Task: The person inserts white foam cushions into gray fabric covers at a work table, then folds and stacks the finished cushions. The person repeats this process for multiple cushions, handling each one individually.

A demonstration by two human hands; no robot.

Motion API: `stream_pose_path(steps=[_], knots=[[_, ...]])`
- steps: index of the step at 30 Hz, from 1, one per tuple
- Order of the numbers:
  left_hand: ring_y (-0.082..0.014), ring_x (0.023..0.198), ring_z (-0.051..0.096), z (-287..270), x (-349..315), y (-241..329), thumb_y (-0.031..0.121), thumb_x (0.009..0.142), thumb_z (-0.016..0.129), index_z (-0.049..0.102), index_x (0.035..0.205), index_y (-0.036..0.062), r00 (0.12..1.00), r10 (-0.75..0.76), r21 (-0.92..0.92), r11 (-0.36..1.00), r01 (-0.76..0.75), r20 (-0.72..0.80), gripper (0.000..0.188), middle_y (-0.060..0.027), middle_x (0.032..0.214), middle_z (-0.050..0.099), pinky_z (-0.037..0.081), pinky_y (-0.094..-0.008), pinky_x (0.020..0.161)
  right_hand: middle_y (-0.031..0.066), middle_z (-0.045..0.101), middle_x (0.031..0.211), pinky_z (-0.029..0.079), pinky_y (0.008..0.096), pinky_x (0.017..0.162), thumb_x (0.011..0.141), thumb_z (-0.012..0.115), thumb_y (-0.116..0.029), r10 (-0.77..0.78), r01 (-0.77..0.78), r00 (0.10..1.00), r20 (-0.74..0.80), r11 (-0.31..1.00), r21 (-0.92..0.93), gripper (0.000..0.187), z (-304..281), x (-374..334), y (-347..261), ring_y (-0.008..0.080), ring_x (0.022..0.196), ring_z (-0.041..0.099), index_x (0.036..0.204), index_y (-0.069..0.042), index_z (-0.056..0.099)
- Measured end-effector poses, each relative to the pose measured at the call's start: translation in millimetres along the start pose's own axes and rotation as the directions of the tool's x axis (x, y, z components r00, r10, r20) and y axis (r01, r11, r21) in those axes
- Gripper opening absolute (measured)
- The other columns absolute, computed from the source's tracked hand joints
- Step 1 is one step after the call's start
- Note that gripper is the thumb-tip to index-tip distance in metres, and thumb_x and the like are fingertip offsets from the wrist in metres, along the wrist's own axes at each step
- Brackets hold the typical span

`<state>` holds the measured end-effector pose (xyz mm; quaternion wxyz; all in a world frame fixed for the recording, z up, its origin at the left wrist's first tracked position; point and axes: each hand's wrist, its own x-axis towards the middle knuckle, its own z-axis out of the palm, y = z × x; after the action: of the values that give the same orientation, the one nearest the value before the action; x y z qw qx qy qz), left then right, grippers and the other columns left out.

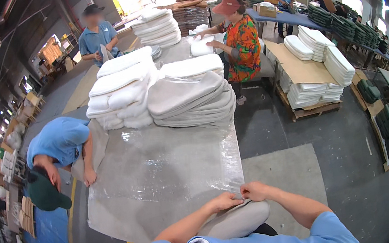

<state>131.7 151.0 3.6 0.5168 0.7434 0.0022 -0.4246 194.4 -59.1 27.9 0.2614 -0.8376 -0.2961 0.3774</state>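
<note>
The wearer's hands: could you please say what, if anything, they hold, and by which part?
Left hand and right hand pinch a grey cushion by its far edge.

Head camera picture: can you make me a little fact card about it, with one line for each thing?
Left hand: fingers pinching the edge of a grey cushion
Right hand: close beside the left one, pinching the same edge
Table: shiny clear covering on top
Piles on it: grey pieces; white pads to their left
Person in dark cap: at the table's left side, leaning over
Person in red cap: farther back, hands at white padding
</note>
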Motion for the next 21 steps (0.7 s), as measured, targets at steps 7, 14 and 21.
stream_pose_path(steps=[7,14,21], knots=[[-0.0143,0.086,0.064,15,16,-12,0.034,0.099,0.073,0.078,0.109,0.0045,0.964,0.181,-0.041,0.981,-0.192,-0.195,0.031,-0.0067,0.094,0.076,0.053,-0.0346,0.080,0.0150,0.076,0.101,0.055,0.0430,0.082,0.096,0.066,-0.020,-0.012,0.013,1.000,0.015,0.998,-0.068,0.018,2,24,18,0.0322,0.094,0.072,0.110,-0.011,0.072],[-0.0106,0.090,0.062,13,15,-24,0.032,0.104,0.068,0.077,0.109,0.0058,0.946,0.214,0.067,0.977,-0.204,-0.243,0.028,-0.0044,0.095,0.074,0.052,-0.0305,0.082,0.0082,0.073,0.111,0.057,0.0405,0.087,0.106,0.062,-0.030,0.530,-0.038,0.816,-0.233,0.450,0.892,0.026,38,4,66,0.0211,0.098,0.070,0.119,-0.008,0.069],[-0.0079,0.091,0.061,0,24,-13,0.039,0.108,0.063,0.079,0.114,0.0063,0.994,-0.056,-0.233,0.972,0.033,-0.093,0.037,0.0010,0.099,0.074,0.052,-0.0285,0.081,0.0117,0.071,0.131,0.057,0.0427,0.098,0.108,0.058,-0.025,0.319,0.130,0.947,-0.025,-0.312,0.941,0.037,124,-40,53,0.0244,0.117,0.069,0.140,-0.008,0.062]])
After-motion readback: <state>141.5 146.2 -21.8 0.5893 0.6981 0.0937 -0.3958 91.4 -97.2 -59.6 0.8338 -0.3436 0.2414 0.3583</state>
